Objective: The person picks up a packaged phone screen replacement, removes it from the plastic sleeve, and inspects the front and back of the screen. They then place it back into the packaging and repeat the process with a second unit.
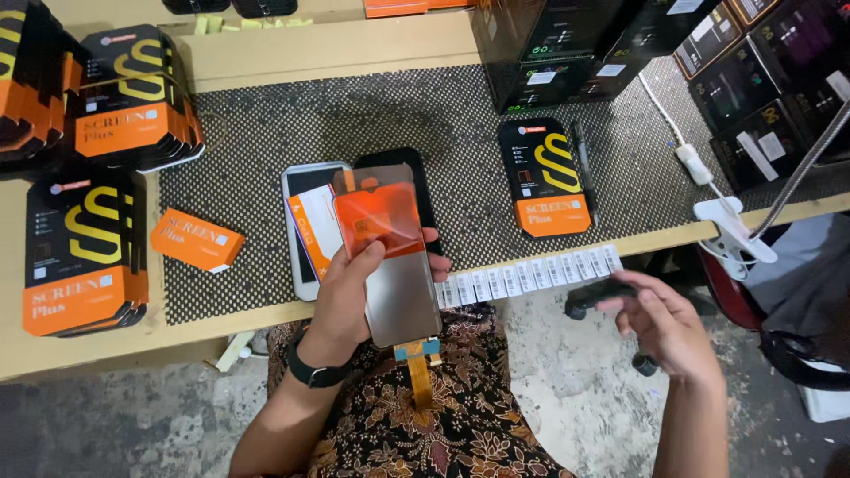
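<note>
Orange film covers the upper part of the phone display panel point(397, 265) that the left hand point(347, 301) grips by its left edge, thumb laid across the orange patch, fingertips showing round the right side. Panel held upright over the near edge of the workbench point(336, 44), its orange flex ribbon point(419, 376) hanging down over the person's patterned lap. Black wristwatch point(314, 372) on that wrist.

Right hand point(668, 327) well to the right, off the bench edge and above the concrete floor, palm up, fingers loosely curled and grasping nothing (a dark blurred object sits near the fingertips; cannot tell what it is, or whether they touch it).

Just behind the panel on the black mesh mat point(266, 133): a white-framed phone point(305, 230) and a dark screen lying flat. A strip of small white barcode labels point(531, 273) runs along the near bench edge, right of the panel. Farther right on the mat, one black-and-orange screen box point(544, 177). A small orange card box point(197, 239) to the left, with stacks of the same black-and-orange boxes point(84, 252) at the left end. Black cartons point(567, 44) far right; white clamp point(730, 235) on the bench edge.
</note>
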